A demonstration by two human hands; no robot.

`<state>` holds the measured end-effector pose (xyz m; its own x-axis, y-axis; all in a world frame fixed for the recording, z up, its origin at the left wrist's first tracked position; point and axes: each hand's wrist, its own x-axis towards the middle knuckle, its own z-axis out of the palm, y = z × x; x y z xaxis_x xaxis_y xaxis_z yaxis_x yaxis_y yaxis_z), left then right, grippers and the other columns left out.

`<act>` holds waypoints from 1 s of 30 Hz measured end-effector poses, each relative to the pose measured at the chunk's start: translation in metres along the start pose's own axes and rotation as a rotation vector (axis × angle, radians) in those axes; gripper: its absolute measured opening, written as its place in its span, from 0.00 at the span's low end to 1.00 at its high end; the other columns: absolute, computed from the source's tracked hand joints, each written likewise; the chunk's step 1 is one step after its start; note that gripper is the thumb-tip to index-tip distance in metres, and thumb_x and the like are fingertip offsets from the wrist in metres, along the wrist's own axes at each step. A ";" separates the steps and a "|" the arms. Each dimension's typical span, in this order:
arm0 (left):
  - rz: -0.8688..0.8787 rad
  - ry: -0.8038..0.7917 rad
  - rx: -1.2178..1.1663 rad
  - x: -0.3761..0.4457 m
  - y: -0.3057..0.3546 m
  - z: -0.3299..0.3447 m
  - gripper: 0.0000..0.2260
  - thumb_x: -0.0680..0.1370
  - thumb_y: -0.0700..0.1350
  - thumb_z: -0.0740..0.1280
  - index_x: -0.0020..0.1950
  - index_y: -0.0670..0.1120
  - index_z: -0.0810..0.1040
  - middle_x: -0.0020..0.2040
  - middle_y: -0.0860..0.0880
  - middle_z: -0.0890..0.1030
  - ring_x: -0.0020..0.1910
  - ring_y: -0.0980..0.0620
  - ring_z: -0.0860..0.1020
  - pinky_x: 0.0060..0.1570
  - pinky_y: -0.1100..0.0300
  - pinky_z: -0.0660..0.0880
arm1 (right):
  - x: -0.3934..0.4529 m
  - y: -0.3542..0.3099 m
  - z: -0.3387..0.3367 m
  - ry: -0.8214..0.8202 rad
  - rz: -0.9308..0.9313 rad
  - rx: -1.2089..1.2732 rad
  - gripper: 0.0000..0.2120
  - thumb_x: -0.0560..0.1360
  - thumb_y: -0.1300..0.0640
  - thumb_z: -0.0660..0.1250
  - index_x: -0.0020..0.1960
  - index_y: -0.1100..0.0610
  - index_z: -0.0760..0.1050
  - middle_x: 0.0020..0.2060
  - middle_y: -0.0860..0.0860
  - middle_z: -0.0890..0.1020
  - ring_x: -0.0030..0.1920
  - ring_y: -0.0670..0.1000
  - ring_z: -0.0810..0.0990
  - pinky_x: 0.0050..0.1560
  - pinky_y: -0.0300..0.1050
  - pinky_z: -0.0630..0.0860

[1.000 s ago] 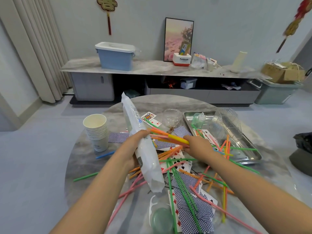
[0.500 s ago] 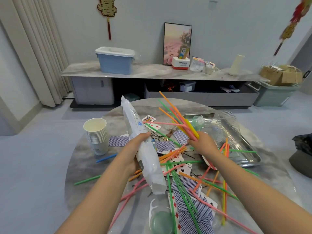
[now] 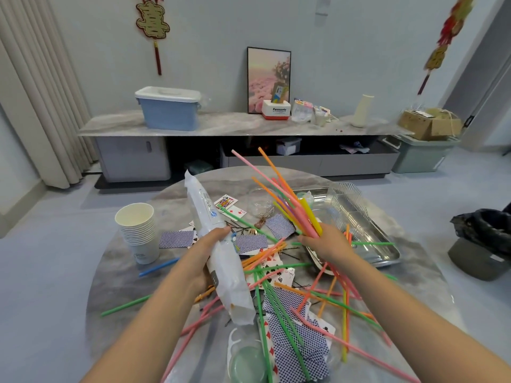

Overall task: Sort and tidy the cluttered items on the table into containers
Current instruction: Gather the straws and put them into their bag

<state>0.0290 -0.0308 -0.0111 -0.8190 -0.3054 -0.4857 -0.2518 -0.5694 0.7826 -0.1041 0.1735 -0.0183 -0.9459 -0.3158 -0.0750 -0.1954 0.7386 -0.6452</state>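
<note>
Left hand (image 3: 206, 251): you grip the plastic sleeve (image 3: 218, 252), tilted above the bench (image 3: 116, 275).
Right hand (image 3: 327, 244): you clutch a straw bundle (image 3: 290, 197), fanned upward.
Bench clutter: loose straws (image 3: 279, 308), cards, possibly hairpins.

Single view, head-worn wide-angle camera, looking forward and down from above the near edge of a round marble surface (image 3: 119, 283). Both forearms enter from the bottom corners; left hand (image 3: 206, 254) and right hand (image 3: 327, 244) sit near frame centre, close to the lens. The surface fills the lower half. The upper half shows the far wall, a long sideboard (image 3: 221, 128) across the room, and a curtain (image 3: 41, 92) at left. Strong barrel distortion bends the edges. No second view to compare with.
</note>
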 end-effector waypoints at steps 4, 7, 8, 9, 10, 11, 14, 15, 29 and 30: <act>0.005 -0.001 0.000 0.000 -0.001 0.000 0.08 0.74 0.46 0.69 0.49 0.43 0.76 0.37 0.41 0.78 0.36 0.44 0.76 0.42 0.51 0.76 | -0.011 0.001 0.009 0.077 -0.031 0.347 0.10 0.74 0.54 0.69 0.40 0.58 0.73 0.25 0.51 0.70 0.23 0.47 0.68 0.22 0.33 0.66; 0.008 -0.019 0.003 -0.001 -0.002 0.002 0.08 0.74 0.46 0.69 0.49 0.43 0.76 0.38 0.41 0.78 0.36 0.44 0.76 0.42 0.51 0.76 | -0.011 -0.006 0.017 0.148 -0.019 0.595 0.12 0.73 0.52 0.71 0.41 0.60 0.74 0.25 0.52 0.72 0.23 0.47 0.70 0.27 0.39 0.71; 0.012 -0.021 0.005 -0.001 -0.002 0.002 0.08 0.74 0.46 0.69 0.49 0.43 0.76 0.39 0.41 0.78 0.35 0.44 0.76 0.42 0.51 0.76 | -0.011 -0.009 0.021 0.181 -0.014 0.647 0.12 0.72 0.51 0.71 0.39 0.59 0.73 0.25 0.51 0.73 0.23 0.47 0.71 0.27 0.39 0.71; 0.016 -0.022 0.006 -0.002 -0.002 0.002 0.08 0.74 0.46 0.69 0.49 0.43 0.76 0.39 0.41 0.78 0.35 0.44 0.76 0.42 0.52 0.76 | -0.011 -0.012 0.024 0.215 -0.012 0.683 0.12 0.71 0.51 0.72 0.38 0.59 0.74 0.24 0.49 0.73 0.23 0.46 0.72 0.27 0.38 0.71; 0.020 -0.021 0.008 -0.002 -0.002 0.003 0.08 0.75 0.46 0.69 0.50 0.43 0.76 0.39 0.41 0.78 0.36 0.44 0.76 0.41 0.52 0.76 | -0.011 -0.013 0.028 0.248 -0.016 0.709 0.12 0.71 0.52 0.73 0.39 0.59 0.74 0.24 0.49 0.75 0.23 0.45 0.73 0.27 0.37 0.71; 0.021 -0.019 0.008 -0.003 -0.002 0.003 0.08 0.75 0.46 0.69 0.50 0.44 0.76 0.39 0.41 0.78 0.36 0.45 0.77 0.41 0.52 0.76 | -0.012 -0.014 0.033 0.276 -0.019 0.732 0.11 0.70 0.52 0.73 0.40 0.59 0.76 0.26 0.50 0.76 0.25 0.45 0.75 0.29 0.37 0.72; 0.018 -0.030 0.000 -0.003 -0.002 0.004 0.06 0.75 0.46 0.68 0.46 0.43 0.76 0.36 0.42 0.78 0.32 0.46 0.77 0.40 0.54 0.75 | -0.015 -0.008 0.042 0.335 0.001 0.774 0.12 0.69 0.54 0.74 0.44 0.62 0.78 0.33 0.55 0.82 0.32 0.49 0.80 0.36 0.43 0.76; 0.016 -0.034 -0.002 -0.003 -0.002 0.004 0.06 0.75 0.46 0.67 0.46 0.43 0.76 0.35 0.43 0.78 0.31 0.46 0.77 0.39 0.54 0.75 | -0.016 -0.006 0.044 0.342 0.010 0.770 0.12 0.69 0.54 0.75 0.45 0.62 0.79 0.34 0.56 0.82 0.34 0.51 0.81 0.39 0.46 0.77; 0.050 -0.061 0.003 -0.002 -0.003 0.004 0.08 0.75 0.46 0.68 0.50 0.43 0.76 0.40 0.40 0.77 0.37 0.44 0.76 0.44 0.51 0.75 | -0.019 -0.005 0.042 0.482 0.030 0.769 0.09 0.71 0.55 0.73 0.38 0.55 0.73 0.30 0.52 0.78 0.34 0.56 0.79 0.39 0.52 0.78; 0.053 -0.065 0.005 -0.001 -0.004 0.004 0.09 0.75 0.46 0.68 0.51 0.44 0.76 0.41 0.40 0.78 0.38 0.44 0.76 0.45 0.51 0.75 | -0.020 -0.006 0.041 0.478 0.031 0.786 0.10 0.71 0.54 0.73 0.39 0.57 0.74 0.30 0.54 0.79 0.33 0.54 0.79 0.38 0.50 0.77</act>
<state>0.0289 -0.0249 -0.0116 -0.8631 -0.2842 -0.4175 -0.2098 -0.5501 0.8083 -0.0738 0.1509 -0.0445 -0.9884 0.1067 0.1081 -0.1010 0.0699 -0.9924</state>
